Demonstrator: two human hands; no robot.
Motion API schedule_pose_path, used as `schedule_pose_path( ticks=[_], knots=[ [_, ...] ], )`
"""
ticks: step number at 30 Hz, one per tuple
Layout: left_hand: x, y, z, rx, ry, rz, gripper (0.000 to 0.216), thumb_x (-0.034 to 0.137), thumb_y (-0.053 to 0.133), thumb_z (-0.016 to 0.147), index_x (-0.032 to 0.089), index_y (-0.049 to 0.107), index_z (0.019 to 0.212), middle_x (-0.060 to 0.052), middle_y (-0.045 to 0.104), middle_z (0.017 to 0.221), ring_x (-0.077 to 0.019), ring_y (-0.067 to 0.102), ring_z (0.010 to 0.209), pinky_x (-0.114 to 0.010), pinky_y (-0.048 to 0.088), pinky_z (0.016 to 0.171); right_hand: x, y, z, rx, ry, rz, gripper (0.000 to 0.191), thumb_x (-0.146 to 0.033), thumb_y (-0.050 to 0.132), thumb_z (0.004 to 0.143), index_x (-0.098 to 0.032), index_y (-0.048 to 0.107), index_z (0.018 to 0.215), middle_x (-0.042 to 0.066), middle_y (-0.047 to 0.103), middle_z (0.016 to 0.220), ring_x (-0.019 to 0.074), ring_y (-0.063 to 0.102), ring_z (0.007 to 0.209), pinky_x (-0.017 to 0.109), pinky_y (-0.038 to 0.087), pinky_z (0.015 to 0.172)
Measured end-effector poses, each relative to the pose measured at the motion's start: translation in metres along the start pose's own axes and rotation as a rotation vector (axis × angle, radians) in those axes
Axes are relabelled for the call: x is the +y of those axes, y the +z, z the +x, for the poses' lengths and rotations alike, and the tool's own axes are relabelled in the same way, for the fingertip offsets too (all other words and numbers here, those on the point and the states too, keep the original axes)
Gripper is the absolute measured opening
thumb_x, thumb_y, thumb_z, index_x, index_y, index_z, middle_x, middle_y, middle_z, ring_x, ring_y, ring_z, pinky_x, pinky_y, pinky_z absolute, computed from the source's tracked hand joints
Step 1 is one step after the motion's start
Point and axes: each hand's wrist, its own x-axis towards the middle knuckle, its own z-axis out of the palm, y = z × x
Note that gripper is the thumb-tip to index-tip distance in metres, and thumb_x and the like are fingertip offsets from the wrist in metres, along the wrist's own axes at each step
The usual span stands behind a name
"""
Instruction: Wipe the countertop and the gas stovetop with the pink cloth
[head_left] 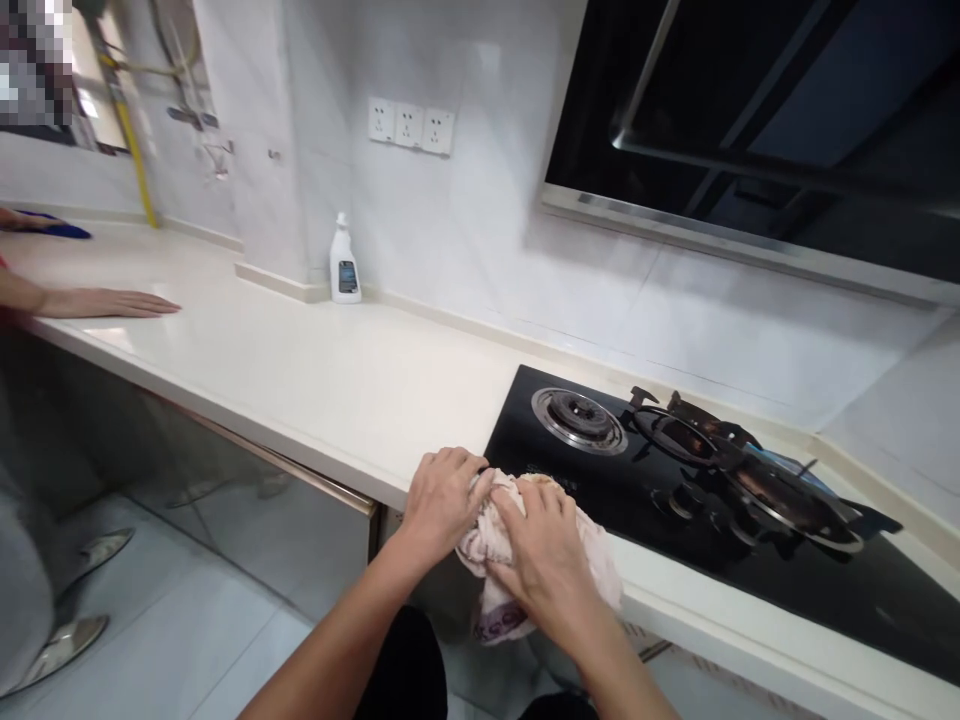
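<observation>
Cloth [480, 545]: it is pale pink and bunched between the two hands; a loose part with purple print hangs below the right hand, in front of the counter edge.
Right hand [544, 545]: it grasps the cloth from above, with bent fingers; some cloth comes out at its right side.
Left hand [444, 500]: it grasps the left end of the same bunch, with the fingers curled on it.
Counter [360, 375]: pale; both hands are at its near edge.
Stove [607, 490]: black, its near left corner is just beside the cloth.
Burner [579, 420]: round, on the left part of the stove.
Metal racks [780, 490]: dark, at the right of the burner.
Bottle [346, 270]: white, it stands upright near the far wall, well apart from the cloth.
Other person's hand [112, 302]: it lies flat on the counter, far left.
</observation>
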Motion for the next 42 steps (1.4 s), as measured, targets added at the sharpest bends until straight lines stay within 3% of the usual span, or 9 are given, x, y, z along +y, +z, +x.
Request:
schedule_pose_path(
  ticks=[4,7,10,15,21,27,35,40,42],
  knots=[
    [-0.004,-0.011,-0.012,0.057,0.037,-0.118,0.026,0.029,0.049,0.107,0.024,0.073,0.115,-0.008,0.072,0.111,-0.0225,0.066,0.103,-0.038,0.05,0.089,0.031,-0.02,-0.006,0.028,-0.067,0.174,0.063,-0.024,0.064,0.082,-0.032,0.05,0.143,0.009,0.06,0.14,0.0315,0.058,0.126,0.05,0.05,0.102],
    [-0.01,-0.017,-0.028,0.16,0.042,-0.196,0.023,0.026,0.052,0.105,0.022,0.071,0.116,-0.01,0.071,0.119,-0.0234,0.065,0.116,-0.04,0.05,0.097,0.064,-0.034,-0.002,0.203,0.148,0.312,0.057,-0.039,0.061,0.09,-0.029,0.046,0.145,0.011,0.059,0.141,0.0297,0.062,0.123,0.045,0.053,0.101],
    [-0.018,-0.016,-0.044,0.258,-0.033,-0.154,0.017,0.026,0.056,0.103,0.021,0.071,0.11,-0.012,0.07,0.122,-0.0276,0.062,0.122,-0.047,0.047,0.103,0.086,-0.028,0.012,0.325,0.337,0.223,0.078,-0.059,0.061,0.091,-0.024,0.034,0.154,0.018,0.053,0.147,0.0345,0.057,0.13,0.049,0.052,0.103],
    [-0.032,0.002,-0.068,0.358,-0.138,-0.077,0.016,0.024,0.058,0.102,0.024,0.072,0.108,-0.012,0.068,0.132,-0.0308,0.057,0.134,-0.06,0.027,0.121,0.083,0.013,0.03,0.081,0.141,-0.003,0.067,-0.059,0.063,0.09,-0.034,0.047,0.15,0.012,0.05,0.156,0.0434,0.049,0.139,0.069,0.041,0.109],
    [-0.06,0.018,-0.078,0.506,-0.269,0.023,0.024,0.023,0.057,0.101,0.027,0.072,0.119,-0.014,0.057,0.149,-0.0342,0.042,0.149,-0.063,0.015,0.123,0.062,0.032,0.054,0.044,-0.098,-0.164,0.058,-0.053,0.058,0.096,-0.03,0.05,0.148,0.015,0.05,0.156,0.0407,0.046,0.142,0.066,0.042,0.11],
    [-0.094,0.022,-0.08,0.533,-0.276,0.013,0.023,0.024,0.053,0.101,0.029,0.072,0.111,-0.009,0.064,0.139,-0.0322,0.044,0.145,-0.06,0.015,0.123,0.056,0.046,0.125,-0.147,-0.137,-0.115,0.048,-0.051,0.055,0.097,-0.031,0.06,0.14,0.01,0.056,0.152,0.0343,0.048,0.142,0.062,0.036,0.117],
    [-0.113,0.034,-0.099,0.52,-0.14,0.022,0.027,0.034,0.05,0.099,0.033,0.07,0.118,-0.006,0.068,0.129,-0.0304,0.047,0.14,-0.055,0.022,0.123,0.096,0.104,0.238,-0.245,0.055,-0.105,0.059,-0.062,0.039,0.101,-0.027,0.054,0.147,0.014,0.051,0.155,0.0361,0.051,0.139,0.063,0.039,0.11],
    [-0.126,0.071,-0.116,0.602,-0.097,0.068,0.032,0.053,0.048,0.098,0.04,0.073,0.113,-0.005,0.072,0.119,-0.0326,0.053,0.132,-0.06,0.022,0.123,0.118,0.132,0.283,-0.253,0.182,-0.13,0.064,-0.066,0.028,0.101,-0.029,0.054,0.146,0.015,0.05,0.155,0.038,0.051,0.137,0.065,0.038,0.11],
    [-0.13,0.092,-0.128,0.467,-0.146,0.074,0.034,0.067,0.051,0.092,0.045,0.074,0.102,-0.004,0.074,0.112,-0.0347,0.056,0.128,-0.064,0.019,0.124,0.119,0.141,0.3,-0.245,0.264,-0.149,0.067,-0.067,0.024,0.101,-0.028,0.054,0.146,0.018,0.051,0.152,0.0402,0.053,0.134,0.067,0.039,0.108]
  ],
)
